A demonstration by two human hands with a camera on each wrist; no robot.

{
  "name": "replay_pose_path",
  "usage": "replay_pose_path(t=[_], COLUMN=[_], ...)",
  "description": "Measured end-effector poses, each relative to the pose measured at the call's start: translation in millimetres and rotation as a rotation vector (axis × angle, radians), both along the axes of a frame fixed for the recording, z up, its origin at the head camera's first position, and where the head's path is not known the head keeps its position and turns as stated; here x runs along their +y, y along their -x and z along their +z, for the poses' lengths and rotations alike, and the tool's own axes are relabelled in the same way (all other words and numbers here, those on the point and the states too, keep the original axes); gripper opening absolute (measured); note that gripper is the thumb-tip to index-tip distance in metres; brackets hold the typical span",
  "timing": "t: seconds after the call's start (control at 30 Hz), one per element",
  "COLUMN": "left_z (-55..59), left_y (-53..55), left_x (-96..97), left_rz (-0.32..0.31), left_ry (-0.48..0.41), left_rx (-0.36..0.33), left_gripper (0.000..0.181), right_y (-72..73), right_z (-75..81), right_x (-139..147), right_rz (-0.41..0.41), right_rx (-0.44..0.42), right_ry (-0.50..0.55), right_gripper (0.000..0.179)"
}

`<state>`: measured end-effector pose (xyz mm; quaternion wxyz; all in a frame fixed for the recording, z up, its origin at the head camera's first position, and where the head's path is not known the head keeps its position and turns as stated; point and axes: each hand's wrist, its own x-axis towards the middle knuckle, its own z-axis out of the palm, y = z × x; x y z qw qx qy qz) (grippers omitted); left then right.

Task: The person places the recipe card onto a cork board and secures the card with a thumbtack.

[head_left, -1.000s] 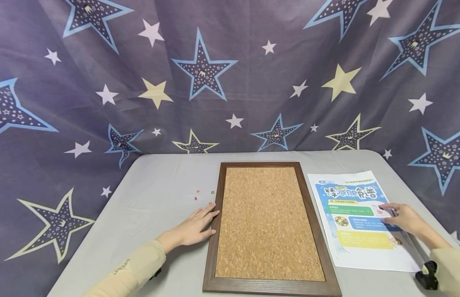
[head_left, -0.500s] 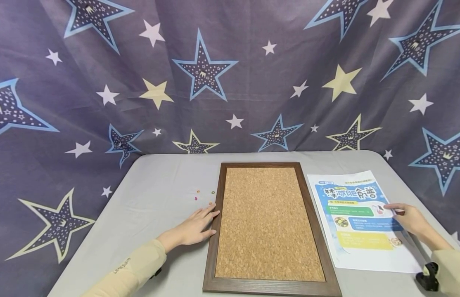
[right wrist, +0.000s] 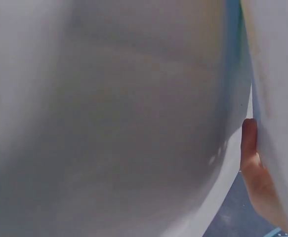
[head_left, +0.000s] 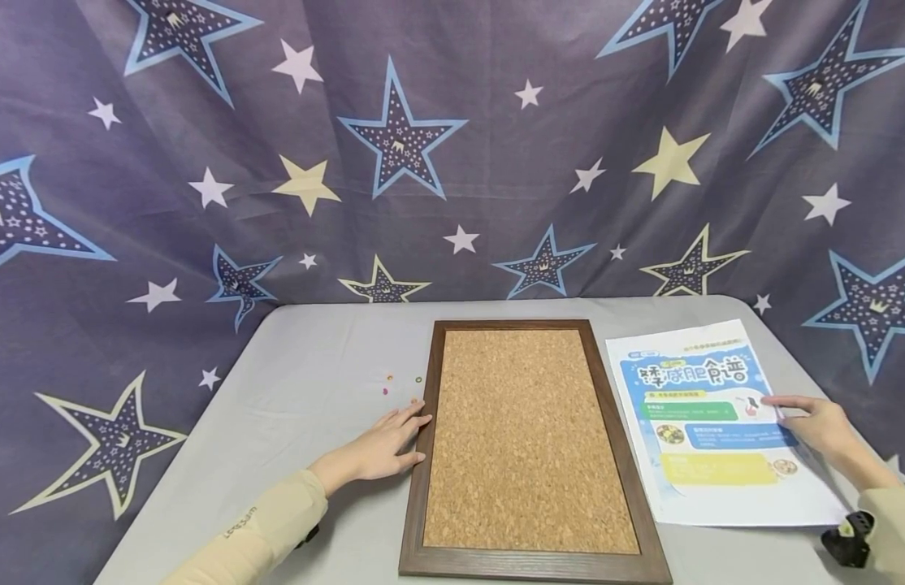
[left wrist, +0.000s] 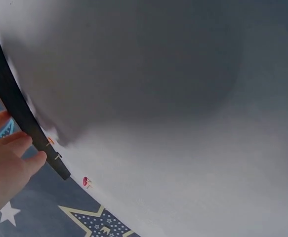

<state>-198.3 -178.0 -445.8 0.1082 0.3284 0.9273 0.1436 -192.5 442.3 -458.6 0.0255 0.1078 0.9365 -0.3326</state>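
A printed poster sheet in blue, green and yellow lies to the right of a cork board with a brown wooden frame. My right hand pinches the sheet by its right edge, which is raised. In the right wrist view, a fingertip shows against the lifted paper, which hides part of the hand. My left hand rests with extended fingers at the frame's left side. The left wrist view shows those fingers along the dark frame edge.
Small pushpins, among them a pink one and a green one, lie on the grey tabletop left of the board. A curtain with a star pattern hangs behind the table.
My right hand has shifted slightly right, and the sheet's right side has come up with it. The left hand and the board have stayed put.
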Motion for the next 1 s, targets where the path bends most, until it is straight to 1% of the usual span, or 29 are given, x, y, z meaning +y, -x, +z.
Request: replay_pose_path(t=[0.1, 0.17, 0.3, 0.37, 0.5, 0.7, 0.77, 0.9, 1.0], left_z=[0.0, -0.4, -1.5, -1.6, -1.3, 0.3, 0.5, 0.6, 0.8], left_y=[-0.3, -0.3, 0.0, 0.0, 0.6, 0.6, 0.4, -0.1, -0.2], left_x=[0.0, 0.1, 0.2, 0.2, 0.1, 0.4, 0.3, -0.2, -0.2], left_rz=[0.0, 0.003, 0.01, 0.012, 0.017, 0.033, 0.036, 0.035, 0.037], left_ry=[-0.013, -0.014, -0.019, -0.024, -0.036, -0.033, -0.03, -0.037, -0.041], left_rx=[-0.001, -0.005, -0.013, -0.019, -0.03, -0.048, -0.053, -0.054, -0.055], left_gripper=[0.056, 0.056, 0.056, 0.056, 0.056, 0.058, 0.058, 0.058, 0.058], right_y=[-1.2, -1.8, -2.5, -3.0, -2.7, 1.4, 3.1, 5.2, 4.1], right_z=[7.1, 9.2, 11.8, 12.8, 14.2, 9.7, 8.8, 11.9, 17.7], right_x=[2, 3, 3, 1, 3, 17, 21, 24, 22], right_rz=[-0.002, -0.016, -0.046, -0.059, -0.07, -0.039, -0.049, -0.045, -0.013], right_rx=[-0.031, -0.038, -0.04, -0.03, -0.026, 0.034, 0.043, 0.039, 0.042], right_ry=[0.039, 0.057, 0.099, 0.102, 0.089, 0.018, 0.025, 0.053, 0.044], right_gripper=[0.041, 0.041, 0.041, 0.042, 0.042, 0.039, 0.032, 0.03, 0.04])
